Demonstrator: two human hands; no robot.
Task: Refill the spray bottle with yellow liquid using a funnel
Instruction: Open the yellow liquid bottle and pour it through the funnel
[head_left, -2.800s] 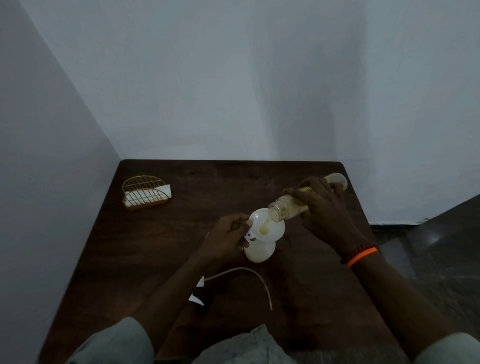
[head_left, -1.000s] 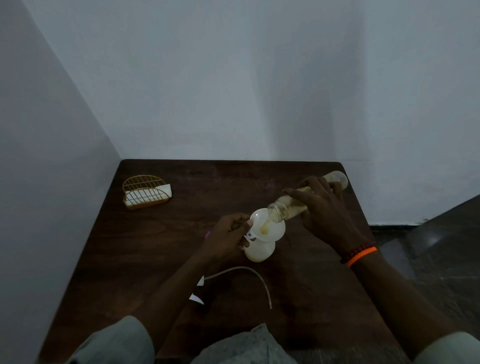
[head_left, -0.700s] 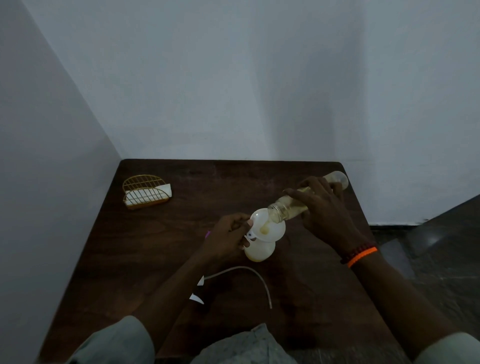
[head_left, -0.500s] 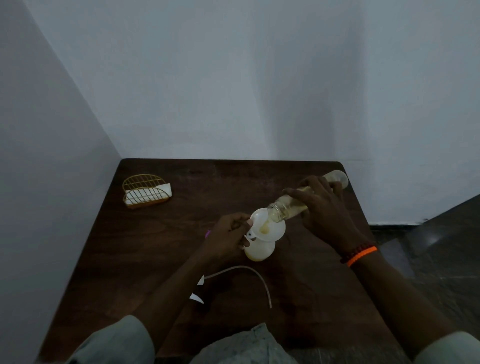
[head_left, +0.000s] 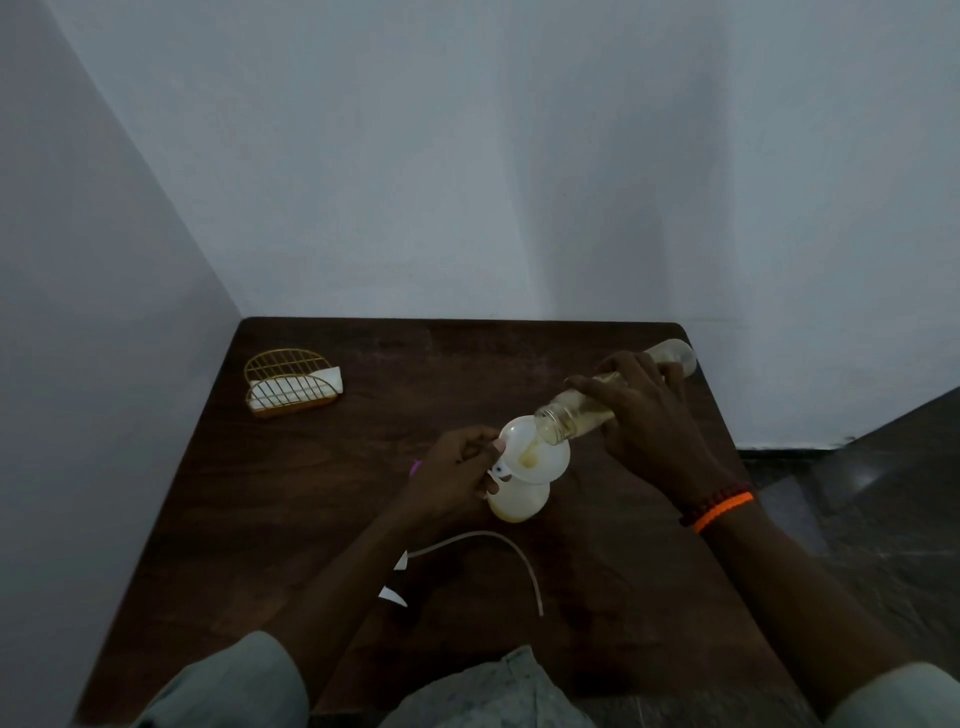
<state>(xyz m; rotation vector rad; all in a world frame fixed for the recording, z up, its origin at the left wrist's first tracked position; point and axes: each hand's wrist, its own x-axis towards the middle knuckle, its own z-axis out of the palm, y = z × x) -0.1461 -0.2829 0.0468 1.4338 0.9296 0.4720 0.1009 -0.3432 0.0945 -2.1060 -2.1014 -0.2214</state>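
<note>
Mid-pour, frame centre: right hand gripping tilted clear bottle over funnel, left hand pinching funnel rim atop spray bottle, approx. part-filled w/ yellow liquid; sprayer tube not yet refitted.

**Bits lying around the dark wooden desk**

A gold wire napkin holder is sitting near the far left corner of the desk, with white napkins sticking out of it toward the right. Something small and pink is peeking out near the middle of the desk, too hidden to identify. Plain pale walls are meeting at the desk's far left corner, and dark floor is showing past the right edge.
</note>
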